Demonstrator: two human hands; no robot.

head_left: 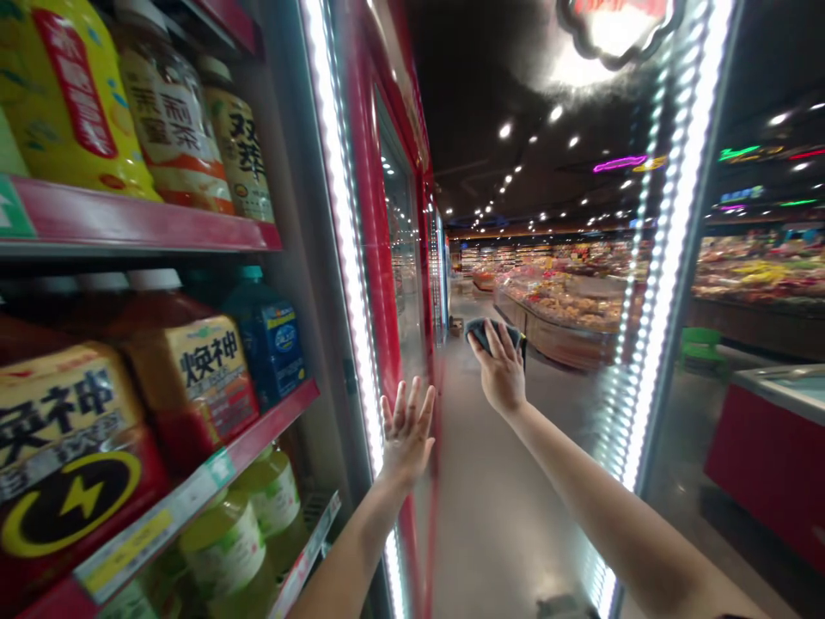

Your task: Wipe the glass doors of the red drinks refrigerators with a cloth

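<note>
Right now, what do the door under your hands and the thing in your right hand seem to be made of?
Door: clear glass, glossy; the shop shows through it and a LED strip runs along its edge. Cloth: dark, soft-looking, probably fabric, bunched under the right hand against the glass. Left hand lies flat against the door's red frame edge.

A dim supermarket aisle with a smooth grey floor (pixel 496 481) is stretching away under a dark ceiling dotted with small round white spotlights (pixel 504 131), with pink and green neon signs (pixel 620 162) glowing far off. On the left, red metal cooler shelves (pixel 138 219) are carrying rows of yellow, red and green drink bottles (pixel 193 378), edged by a bright white vertical light strip (pixel 345 232). Colourful produce displays (pixel 560 301) are filling the distance, and a low red chest freezer (pixel 766 456) is standing at right.
</note>
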